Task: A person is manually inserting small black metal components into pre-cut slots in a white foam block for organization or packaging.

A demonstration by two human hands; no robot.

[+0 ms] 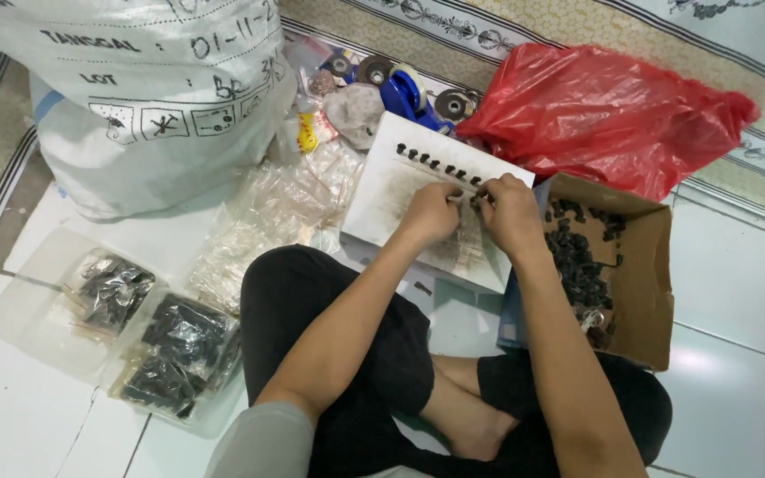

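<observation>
Hands: left (429,212), right (508,210), fingers curled, pinching black pieces (474,196) over white board (389,190).

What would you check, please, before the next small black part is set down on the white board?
1. Both hands at the board: ok, left hand and right hand meet over the white board.
2. Row of small black parts laid in line: ok.
3. Supply in the cardboard box: ok, black parts remain.
4. Grip on a part: cannot tell, fingertips hide it.
5. Bare board space: ok.
</observation>
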